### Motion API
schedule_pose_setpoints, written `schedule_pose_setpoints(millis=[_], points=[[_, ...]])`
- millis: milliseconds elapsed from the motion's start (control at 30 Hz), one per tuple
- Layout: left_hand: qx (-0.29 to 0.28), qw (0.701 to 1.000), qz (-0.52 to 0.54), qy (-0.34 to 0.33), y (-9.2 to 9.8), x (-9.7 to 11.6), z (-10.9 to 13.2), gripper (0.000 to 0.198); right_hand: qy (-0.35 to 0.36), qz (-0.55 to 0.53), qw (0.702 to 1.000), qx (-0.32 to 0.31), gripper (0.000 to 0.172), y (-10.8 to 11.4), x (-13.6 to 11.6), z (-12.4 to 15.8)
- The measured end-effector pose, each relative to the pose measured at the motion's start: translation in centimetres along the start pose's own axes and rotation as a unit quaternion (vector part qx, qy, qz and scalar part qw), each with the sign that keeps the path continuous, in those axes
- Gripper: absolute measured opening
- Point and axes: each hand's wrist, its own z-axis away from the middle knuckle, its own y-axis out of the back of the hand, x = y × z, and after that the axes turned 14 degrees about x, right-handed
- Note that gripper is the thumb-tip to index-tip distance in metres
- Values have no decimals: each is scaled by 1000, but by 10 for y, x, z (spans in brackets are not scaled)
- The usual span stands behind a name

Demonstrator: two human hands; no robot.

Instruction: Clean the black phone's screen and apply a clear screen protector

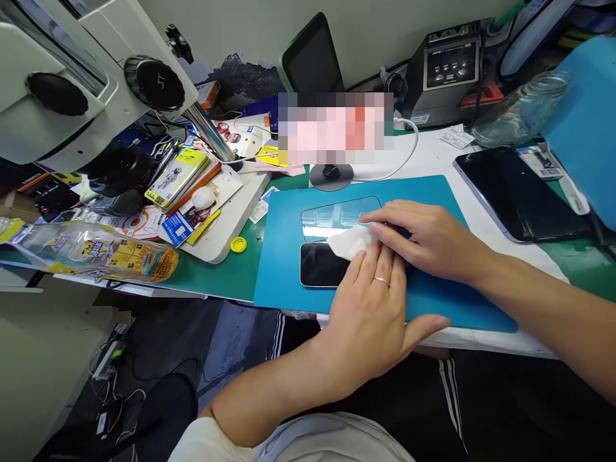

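Observation:
A dark-screened phone (320, 264) lies face up on a blue mat (283, 212). My left hand (370, 301), with a ring on one finger, presses a white wipe (349, 241) onto the phone's screen; its fingers lie together and its thumb sticks out to the right. My right hand (428, 237) reaches in from the right, fingers stretched out, the tips over the wipe's far edge and close to my left fingers. A clear glass screen protector (332, 215) with a dark border lies just beyond the phone, partly under my right fingertips. The phone's right part is hidden by my hands.
A microscope (120, 83) overhangs the left side, above boxes and a plastic bottle (96, 250). A yellow cap (238, 245) lies left of the mat. On the right are a large dark phone (520, 192), a glass jar (522, 109) and a control station (447, 77). A stand with blurred content rises behind.

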Motion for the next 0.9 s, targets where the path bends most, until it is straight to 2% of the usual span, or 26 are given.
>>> schedule_pose_setpoints(millis=[100,233,300,500,567,733,900], points=[[9,1000,-17,2,-2,4,0,93,-8,4,1000,7,29,1,1,0],[-1,1000,-4,-9,12,6,24,91,-5,-8,1000,0,31,-1,0,-1],[-7,1000,6,-13,15,4,28,89,-2,-12,1000,-7,32,-2,-1,-1],[-3,1000,0,-3,-2,0,-6,95,-9,1,1000,0,31,1,2,-1],[1,1000,-4,-4,-4,-2,-9,94,-10,8,1000,5,30,2,4,-1],[-26,1000,8,0,16,-20,22,87,3,5,1000,1,30,0,3,1],[-41,996,-34,66,30,-50,43,72,7,2,1000,0,32,0,2,1]])
